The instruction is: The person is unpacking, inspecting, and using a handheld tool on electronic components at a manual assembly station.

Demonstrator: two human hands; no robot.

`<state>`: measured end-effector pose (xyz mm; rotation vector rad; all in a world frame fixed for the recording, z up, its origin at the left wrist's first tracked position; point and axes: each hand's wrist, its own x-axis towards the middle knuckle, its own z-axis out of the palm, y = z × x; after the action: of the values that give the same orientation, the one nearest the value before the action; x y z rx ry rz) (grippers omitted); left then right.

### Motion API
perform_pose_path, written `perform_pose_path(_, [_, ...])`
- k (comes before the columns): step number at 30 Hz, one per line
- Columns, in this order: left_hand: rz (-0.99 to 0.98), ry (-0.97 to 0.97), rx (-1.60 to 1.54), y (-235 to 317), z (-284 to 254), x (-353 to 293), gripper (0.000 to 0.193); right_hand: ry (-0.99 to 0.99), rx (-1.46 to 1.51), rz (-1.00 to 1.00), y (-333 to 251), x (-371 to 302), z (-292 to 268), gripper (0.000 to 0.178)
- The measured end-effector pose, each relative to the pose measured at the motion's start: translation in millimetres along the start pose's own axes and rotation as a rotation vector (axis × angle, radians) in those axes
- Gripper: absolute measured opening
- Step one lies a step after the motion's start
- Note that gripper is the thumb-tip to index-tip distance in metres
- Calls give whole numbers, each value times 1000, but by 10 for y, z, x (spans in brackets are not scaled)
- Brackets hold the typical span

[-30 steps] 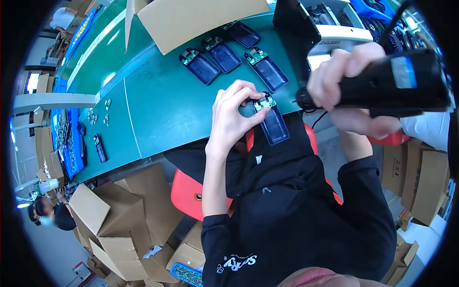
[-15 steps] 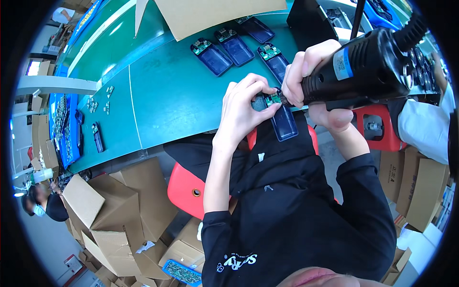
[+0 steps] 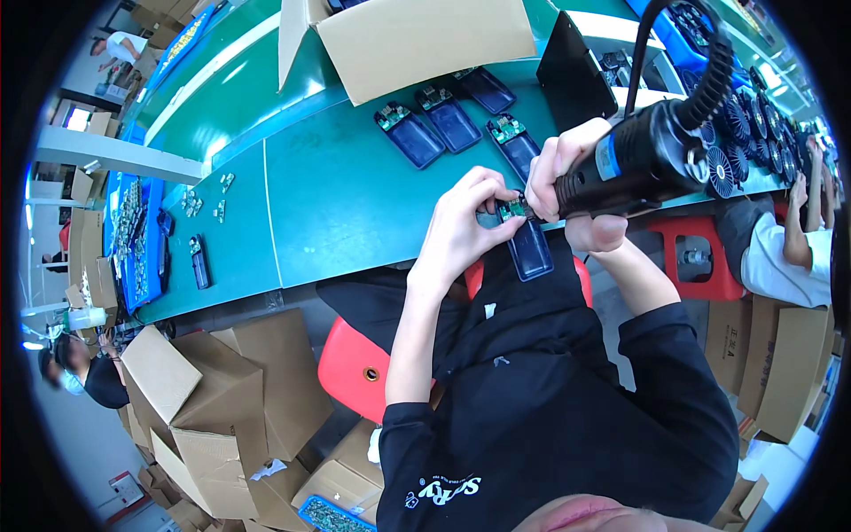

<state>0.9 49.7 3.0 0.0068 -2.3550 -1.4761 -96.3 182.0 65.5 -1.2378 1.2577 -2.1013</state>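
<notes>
My left hand (image 3: 467, 222) is closed, with thumb and fingertips pinching the top end of a dark blue plastic case (image 3: 530, 251) with a small green circuit board (image 3: 511, 208). The case hangs over the table's near edge. My right hand (image 3: 572, 173) grips a thick black electric screwdriver (image 3: 629, 164), its coiled cable (image 3: 709, 84) rising at the upper right. The tool's front end is right at the board, but my fingers hide its tip. Just beyond my hands lies another blue case with a board (image 3: 514, 142).
Several more blue cases (image 3: 410, 139) lie on the green table (image 3: 328, 195) below an open cardboard box (image 3: 425, 53). Small loose boards (image 3: 191, 203) and a single case (image 3: 200, 263) are at left, beside a blue bin (image 3: 142, 239). A person in white (image 3: 789, 257) sits at right.
The whole view has shifted, so the table and box sit lower in the picture. Both hands keep their hold on the case and the screwdriver; the tool appears slightly turned.
</notes>
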Motion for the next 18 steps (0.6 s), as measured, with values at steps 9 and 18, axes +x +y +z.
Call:
perform_pose_path(9, [13,-34,-13,14,-23,9,27,111,17,-77,82,-40,98,82])
perform_pose_path(18, [7,-24,-13,27,-89,-12,28,9,49,-65,63,39,38,80])
